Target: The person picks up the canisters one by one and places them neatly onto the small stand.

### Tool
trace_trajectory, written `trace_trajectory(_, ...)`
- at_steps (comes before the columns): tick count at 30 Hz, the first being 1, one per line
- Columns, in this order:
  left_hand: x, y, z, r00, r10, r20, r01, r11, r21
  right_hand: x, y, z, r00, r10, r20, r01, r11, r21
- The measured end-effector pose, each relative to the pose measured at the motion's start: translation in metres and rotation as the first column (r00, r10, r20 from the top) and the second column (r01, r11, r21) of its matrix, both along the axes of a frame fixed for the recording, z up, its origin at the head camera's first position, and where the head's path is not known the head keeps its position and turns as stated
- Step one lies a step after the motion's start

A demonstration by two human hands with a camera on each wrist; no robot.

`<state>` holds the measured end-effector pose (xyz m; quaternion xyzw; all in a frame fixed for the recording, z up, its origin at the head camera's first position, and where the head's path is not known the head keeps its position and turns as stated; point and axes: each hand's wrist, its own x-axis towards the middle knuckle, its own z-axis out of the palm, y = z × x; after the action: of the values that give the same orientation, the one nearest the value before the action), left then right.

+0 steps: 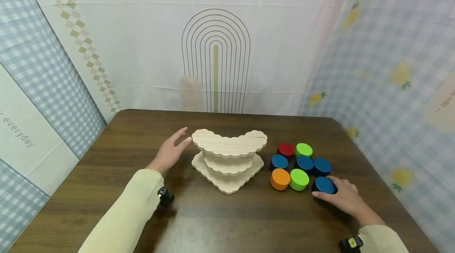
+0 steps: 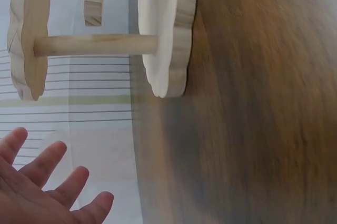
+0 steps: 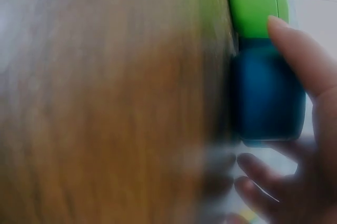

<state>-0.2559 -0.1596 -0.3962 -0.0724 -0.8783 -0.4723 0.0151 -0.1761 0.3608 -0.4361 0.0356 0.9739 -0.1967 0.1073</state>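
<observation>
A pale wooden tiered stand (image 1: 229,146) with scalloped edges stands mid-table. My left hand (image 1: 170,153) is spread beside its left side, holding nothing; in the left wrist view the fingers (image 2: 73,187) are apart from the stand's round posts and boards. At the right, my right hand (image 1: 345,195) has its thumb and index finger around a short blue cylinder (image 1: 325,185) that stands on the table. In the right wrist view the thumb (image 3: 297,50) lies along the blue cylinder (image 3: 268,95), with a green cylinder (image 3: 258,2) just beyond it.
Left of the held cylinder is a cluster of short cylinders: red (image 1: 286,150), orange (image 1: 280,179), two green, one of them in front (image 1: 299,179), and several blue, one at the right (image 1: 322,166). The brown wooden table (image 1: 213,221) backs onto a printed cloth (image 1: 149,47).
</observation>
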Motion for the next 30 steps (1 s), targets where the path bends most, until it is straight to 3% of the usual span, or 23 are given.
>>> trace_trajectory(11, -0.008, 0.015, 0.0, 1.0, -0.025, -0.019, 0.026, 0.997, 0.074, 0.001, 0.002, -0.002, 1.0, 0.009, -0.015, -0.01, 0.999, -0.049)
trace_trajectory(18, -0.009, 0.019, -0.002, 1.0, -0.007, -0.012, 0.008, 0.994, 0.106, 0.001, 0.003, -0.002, 1.0, -0.006, -0.023, 0.004, 0.996, -0.093)
trace_trajectory(30, -0.007, 0.021, -0.004, 1.0, 0.004, -0.015, -0.002, 0.991, 0.137, 0.01, -0.002, 0.011, 0.996, -0.005, -0.094, -0.009, 0.988, -0.152)
